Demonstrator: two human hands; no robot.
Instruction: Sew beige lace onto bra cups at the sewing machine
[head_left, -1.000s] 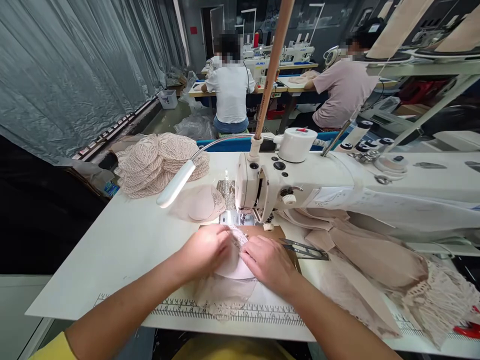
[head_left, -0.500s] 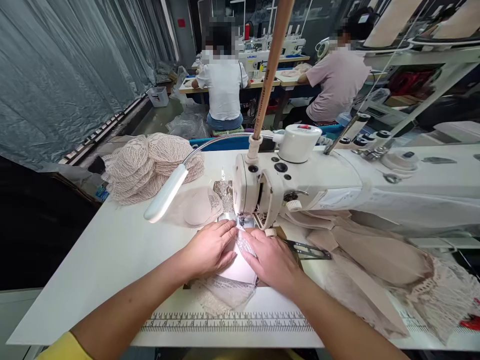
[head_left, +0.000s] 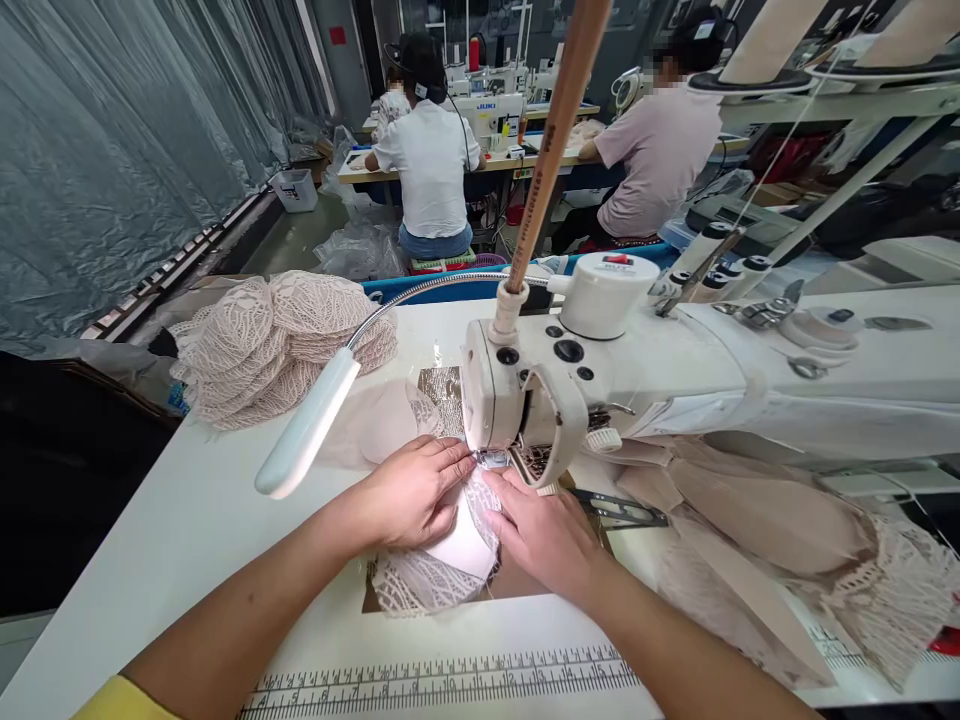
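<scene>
Under the lamp's light, a pale lace-edged fabric piece (head_left: 466, 540) lies at the head of a white sewing machine (head_left: 499, 390). My left hand (head_left: 416, 488) rests flat on its left side, fingertips close to the presser foot (head_left: 493, 459). On the right edge, my right hand (head_left: 544, 525) lies with thumb and forefinger stretched apart over the lace, touching it. Its other fingers are partly hidden. The needle tip is too small to make out. Beyond my left hand, a sheer fabric part (head_left: 386, 420) spreads on the table, behind the machine's foot.
A stack of lace pieces (head_left: 277, 340) stands at the back left, beside a gooseneck lamp (head_left: 311, 425). Sewn beige pieces (head_left: 772, 500) heap on the right. A ruler strip (head_left: 450, 685) runs along the front edge. Two people (head_left: 435, 185) sit at machines ahead.
The fabric piece has turned a little, its lower end swinging left and uncovering more brown plate. My right hand has shifted slightly off the lace edge. The head view has moved slightly.
</scene>
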